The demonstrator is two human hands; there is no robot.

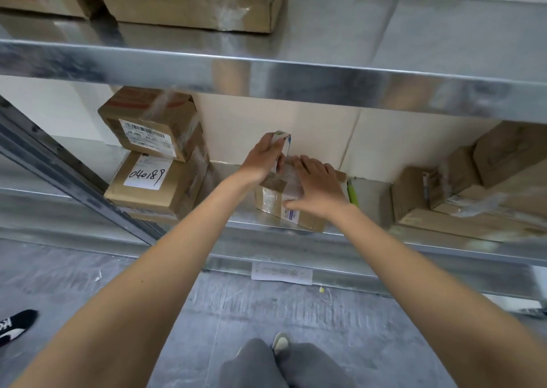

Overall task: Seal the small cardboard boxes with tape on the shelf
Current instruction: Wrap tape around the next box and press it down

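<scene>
Hiding much of the small box [299, 213]: both hands [313, 186].

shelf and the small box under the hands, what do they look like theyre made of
Shelf: looks like bare sheet metal, probably galvanized steel; grey, shiny, with blurred reflections.
Small box: brown corrugated-looking cardboard, matte, with glossy clear tape and a white printed label across it.

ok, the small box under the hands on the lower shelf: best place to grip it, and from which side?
Probably by its two short ends, coming in from the front, open side of the shelf. The small box lies flat near the lower shelf edge, the upper shelf limits a top approach, and a wall stands behind. The right hand presses its top; the left hand holds the tape roll.
</scene>
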